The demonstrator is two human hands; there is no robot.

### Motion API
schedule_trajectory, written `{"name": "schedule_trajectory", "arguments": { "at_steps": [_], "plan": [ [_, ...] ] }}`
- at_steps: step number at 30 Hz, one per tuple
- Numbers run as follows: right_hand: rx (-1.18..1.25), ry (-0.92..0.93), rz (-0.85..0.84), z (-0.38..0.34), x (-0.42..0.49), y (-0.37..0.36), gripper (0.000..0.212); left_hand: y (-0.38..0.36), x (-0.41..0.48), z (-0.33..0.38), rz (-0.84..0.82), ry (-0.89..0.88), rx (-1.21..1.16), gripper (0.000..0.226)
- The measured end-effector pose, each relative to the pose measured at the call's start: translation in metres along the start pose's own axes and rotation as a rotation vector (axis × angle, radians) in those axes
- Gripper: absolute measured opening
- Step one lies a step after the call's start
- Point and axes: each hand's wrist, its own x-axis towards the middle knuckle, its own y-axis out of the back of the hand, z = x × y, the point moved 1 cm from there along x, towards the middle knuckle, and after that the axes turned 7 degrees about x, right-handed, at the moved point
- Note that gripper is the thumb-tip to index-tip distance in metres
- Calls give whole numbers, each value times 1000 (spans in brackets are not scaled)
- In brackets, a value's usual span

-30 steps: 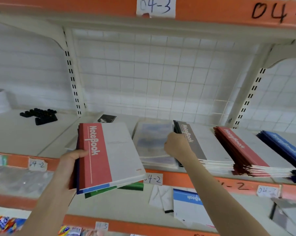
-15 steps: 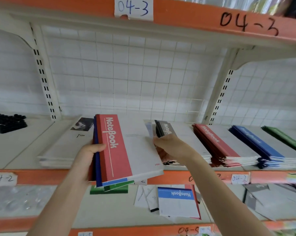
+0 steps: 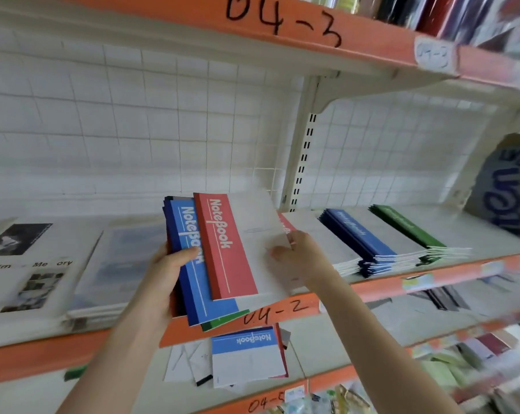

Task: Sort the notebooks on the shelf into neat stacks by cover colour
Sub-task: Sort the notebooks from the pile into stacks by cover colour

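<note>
My left hand [image 3: 160, 279] grips a held pile of notebooks in front of the shelf [image 3: 432, 277], its thumb lying across the blue notebook [image 3: 197, 282] at the top of the pile. My right hand [image 3: 300, 258] pinches the right edge of a red notebook [image 3: 225, 249], which sits shifted to the right over the blue one. A green cover [image 3: 222, 321] peeks out at the pile's bottom. Behind my right hand lies the red stack [image 3: 285, 224], mostly hidden. Further right on the shelf are a blue stack [image 3: 360, 237] and a green stack [image 3: 408, 227].
White photo-cover books [image 3: 25, 273] lie on the shelf at the left. On the lower shelf sit a blue-and-white notebook [image 3: 246, 357] and loose papers [image 3: 184, 363]. A cardboard box [image 3: 503, 189] stands at the far right. An orange upper shelf [image 3: 282, 28] hangs overhead.
The view swung right. My right hand took hold of the red notebook's edge and slid it right, uncovering the blue notebook beneath. The left hand still holds the pile.
</note>
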Motion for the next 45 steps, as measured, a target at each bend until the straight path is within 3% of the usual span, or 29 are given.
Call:
{"name": "schedule_trajectory", "arguments": {
  "at_steps": [8, 11, 14, 17, 19, 21, 23, 25, 27, 29, 34, 41, 45],
  "plan": [
    [-14, -50, 226, 62, 64, 116, 8, -70, 12, 2, 57, -71, 3, 30],
    [-214, -72, 222, 76, 85, 133, 4, -76, 10, 2, 64, -82, 28, 32],
    [-388, -88, 209, 79, 94, 130, 30, -75, 10, 0, 98, -67, 37, 28],
    [-541, -95, 163, 80, 95, 113, 34, -75, 12, 0, 117, -81, 39, 25],
    [-668, -40, 168, 79, 90, 105, 23, -78, 13, -2, 107, -107, 49, 28],
    [-731, 133, 233, 72, 85, 106, 15, -82, 14, -5, 99, -143, 70, 31],
    [-532, 248, 212, 61, 77, 105, 25, -89, 14, -8, 100, -148, 84, 27],
    [-148, 136, 12, 47, 64, 102, 39, -99, 15, -10, 94, -140, 86, 22],
    [22, -9, -150, 37, 51, 100, 40, -113, 14, -14, 99, -130, 87, 20],
    [-113, 19, -159, 38, 47, 101, 37, -128, 14, -17, 117, -132, 81, 26],
    [-301, 133, 71, 52, 46, 117, 38, -159, 17, -23, 120, -205, 100, 32],
    [-268, 156, 179, 76, 50, 158, 35, -197, 25, -34, 106, -185, 78, 26],
    [-119, 87, 215, 97, 64, 190, 29, -204, 28, -38, 120, -169, 88, 31]
  ]
}}
